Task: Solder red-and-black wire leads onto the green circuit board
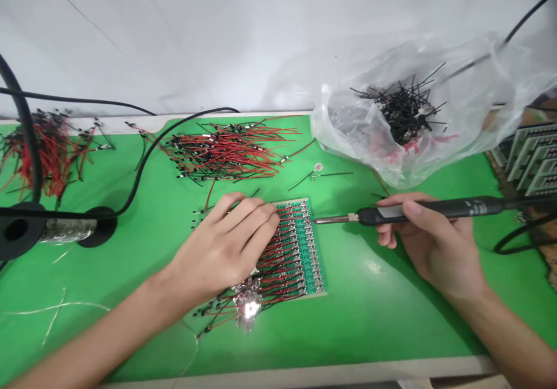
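My right hand point(435, 232) grips a black soldering iron point(418, 210) like a pen. Its metal tip points left and ends by the upper right edge of a green circuit board point(307, 250). Rows of red and black wires point(278, 253) run leftward from the board's solder pads. Over the board's upper left part lies my left hand point(232, 244), fingers bent and pressed together; its fingertips are hidden, so what they pinch cannot be made out. Below that hand, small clear round parts point(248, 305) cluster among the wire ends, with one bright glint.
Behind the board lies a pile of red and black wires point(226, 151), with another wire pile point(43, 151) at far left. A solder spool point(72, 226) stands left. A plastic bag point(361, 128) holds black wires. Board stacks point(535, 157) stand at right. Black cables point(143, 163) cross the left side.
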